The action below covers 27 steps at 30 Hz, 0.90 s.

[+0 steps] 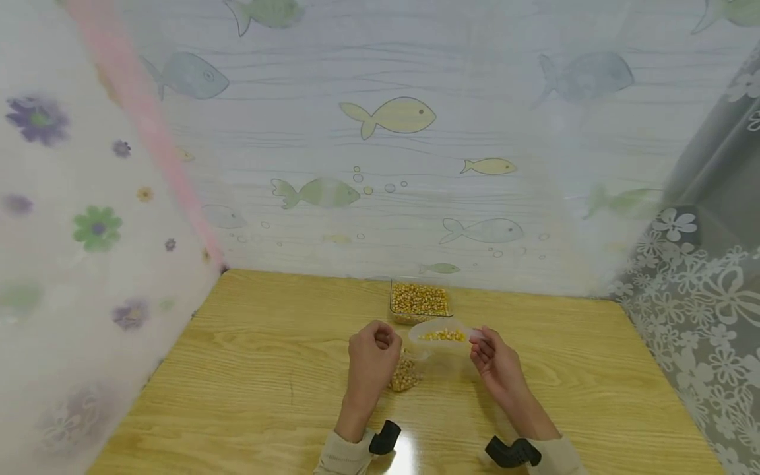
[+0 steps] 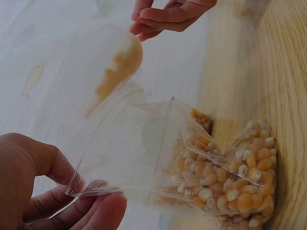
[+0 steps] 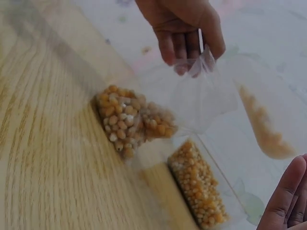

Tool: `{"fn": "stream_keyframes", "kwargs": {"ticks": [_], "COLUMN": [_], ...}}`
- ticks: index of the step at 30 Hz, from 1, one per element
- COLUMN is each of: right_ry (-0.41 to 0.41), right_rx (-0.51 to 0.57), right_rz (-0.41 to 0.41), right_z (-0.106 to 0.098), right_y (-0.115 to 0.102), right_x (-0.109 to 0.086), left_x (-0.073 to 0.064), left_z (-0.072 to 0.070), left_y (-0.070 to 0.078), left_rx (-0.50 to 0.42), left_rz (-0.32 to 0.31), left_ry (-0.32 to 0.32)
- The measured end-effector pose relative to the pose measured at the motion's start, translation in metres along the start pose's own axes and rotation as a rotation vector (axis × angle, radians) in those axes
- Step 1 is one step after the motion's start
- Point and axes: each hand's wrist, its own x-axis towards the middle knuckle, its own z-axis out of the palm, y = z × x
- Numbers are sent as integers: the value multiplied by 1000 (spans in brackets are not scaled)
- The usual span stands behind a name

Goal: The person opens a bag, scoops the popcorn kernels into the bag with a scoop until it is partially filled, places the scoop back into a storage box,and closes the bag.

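Note:
Between thumb and fingers, my left hand (image 1: 373,359) pinches the rim of a clear plastic bag (image 2: 144,143). Corn kernels (image 2: 244,187) fill the bag's lower part, which rests on the table. My right hand (image 1: 499,366) grips the handle of a translucent white scoop (image 1: 439,333) carrying a small heap of kernels. The scoop is held level above and to the right of the bag, its tip toward the bag's mouth. Behind them stands a clear rectangular container (image 1: 392,310) full of corn kernels, also seen in the right wrist view.
The wooden table (image 1: 249,369) meets a back wall covering (image 1: 386,231) printed with fish. On the left hangs a flowered sheet (image 1: 71,277), and a grey lace curtain (image 1: 706,330) borders the right side. A black wrist mount (image 1: 513,452) sits at each cuff.

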Motion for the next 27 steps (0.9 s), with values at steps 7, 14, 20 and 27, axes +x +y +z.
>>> {"fn": "stream_keyframes", "kwargs": {"ticks": [7, 14, 20, 27], "right_ry": [48, 139, 156, 142], "right_rx": [-214, -433, -543, -685], "right_rz": [-100, -222, -282, -380], "right_z": [4, 16, 24, 35], "right_y": [3, 2, 1, 0], "right_x": [-6, -12, -13, -18], "left_x": [0, 1, 1, -1], "left_z": [0, 2, 4, 4], "left_y": [-8, -14, -13, -13], "left_rx": [-15, -17, -22, -14], "left_rz": [18, 36, 60, 60], "left_ry": [-2, 0, -2, 3]}}
